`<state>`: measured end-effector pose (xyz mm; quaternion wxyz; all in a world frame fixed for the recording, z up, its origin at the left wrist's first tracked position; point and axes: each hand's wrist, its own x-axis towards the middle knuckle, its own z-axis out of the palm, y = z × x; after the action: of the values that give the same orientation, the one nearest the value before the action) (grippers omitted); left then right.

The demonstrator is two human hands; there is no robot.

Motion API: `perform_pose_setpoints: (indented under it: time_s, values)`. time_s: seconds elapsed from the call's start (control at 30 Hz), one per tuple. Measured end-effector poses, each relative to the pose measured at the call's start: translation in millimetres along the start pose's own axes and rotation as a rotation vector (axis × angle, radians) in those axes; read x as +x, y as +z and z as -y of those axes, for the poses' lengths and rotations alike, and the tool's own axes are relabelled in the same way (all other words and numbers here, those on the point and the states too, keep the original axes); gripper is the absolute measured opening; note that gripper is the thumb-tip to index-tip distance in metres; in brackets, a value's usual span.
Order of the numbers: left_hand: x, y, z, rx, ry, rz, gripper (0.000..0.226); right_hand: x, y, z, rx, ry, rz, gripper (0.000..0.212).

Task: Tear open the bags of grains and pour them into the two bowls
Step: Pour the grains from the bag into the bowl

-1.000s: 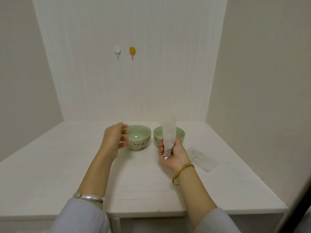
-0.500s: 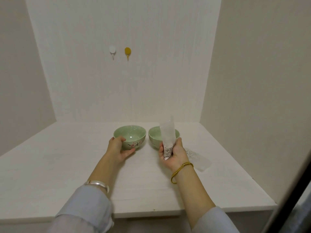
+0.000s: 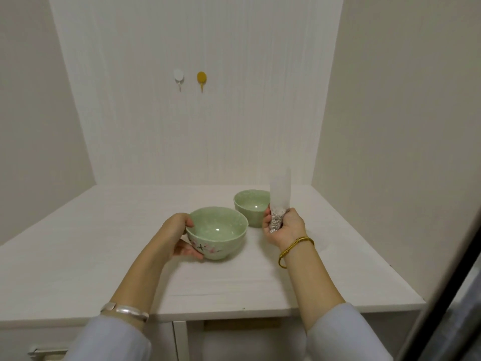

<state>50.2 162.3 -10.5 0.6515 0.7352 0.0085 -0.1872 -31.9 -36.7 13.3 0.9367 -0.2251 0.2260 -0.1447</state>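
Two pale green bowls stand on the white table (image 3: 78,256). The near bowl (image 3: 221,238) has a pink flower pattern on its side, and my left hand (image 3: 174,237) grips its left rim and wall. The far bowl (image 3: 250,207) sits behind it to the right, looking empty inside. My right hand (image 3: 285,226) holds a translucent bag of grains (image 3: 279,201) upright, with grains bunched in the bottom inside my fist and the loose top sticking up. A second bag seen earlier on the table is hidden behind my right hand and wrist.
Walls close the table in at the back and on both sides. A white hook (image 3: 178,77) and a yellow hook (image 3: 201,78) hang on the back wall. A dark frame edge (image 3: 442,295) runs down the right side.
My left hand took hold of the flowered bowl and drew it toward me, away from the other bowl. My right hand kept the bag upright in about the same spot.
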Motion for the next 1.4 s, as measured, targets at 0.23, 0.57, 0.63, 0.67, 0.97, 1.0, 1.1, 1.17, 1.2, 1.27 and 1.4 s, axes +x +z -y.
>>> perform_pose_setpoints:
  time_s: [0.23, 0.57, 0.63, 0.67, 0.97, 1.0, 1.1, 1.17, 1.2, 1.27, 1.4]
  values:
    - [-22.2, 18.4, -0.2, 0.213, -0.032, 0.182, 0.047, -5.5, -8.6, 19.1, -0.072, -0.081, -0.013, 0.037]
    - [-16.2, 37.1, 6.3, 0.229, -0.027, 0.339, 0.051, -5.0, -18.9, 24.8, -0.245, -0.197, -0.080, 0.023]
    - [-16.4, 39.0, 7.7, 0.233, -0.022, 0.350, 0.050, -3.5, -19.0, 23.5, -0.249, -0.217, -0.077, 0.020]
    - [-16.5, 40.0, 8.6, 0.232, -0.019, 0.357, 0.050, -2.9, -18.4, 23.1, -0.249, -0.226, -0.077, 0.018]
    - [-5.6, 39.4, 11.6, 0.294, 0.029, 0.425, 0.048, 8.8, -17.7, 22.7, -0.260, -0.332, -0.132, 0.022]
    - [-1.5, 39.1, 11.4, 0.316, 0.048, 0.412, 0.049, 10.1, -18.0, 22.9, -0.281, -0.346, -0.137, 0.023]
    - [9.4, 40.8, 11.3, 0.325, 0.120, 0.398, 0.050, 12.3, -19.5, 23.9, -0.350, -0.389, -0.153, 0.022]
    - [15.4, 43.6, 12.3, 0.248, 0.131, 0.409, 0.044, 13.5, -20.2, 23.8, -0.405, -0.414, -0.166, 0.019]
    - [18.1, 44.8, 13.2, 0.194, 0.131, 0.425, 0.042, 14.8, -20.7, 23.8, -0.428, -0.427, -0.173, 0.020]
    - [23.8, 47.0, 15.1, 0.081, 0.132, 0.499, 0.042, 17.2, -21.3, 23.7, -0.462, -0.458, -0.177, 0.024]
    - [31.4, 55.6, 16.0, -0.051, 0.167, 0.538, 0.044, 21.0, -20.3, 22.0, -0.507, -0.541, -0.181, 0.036]
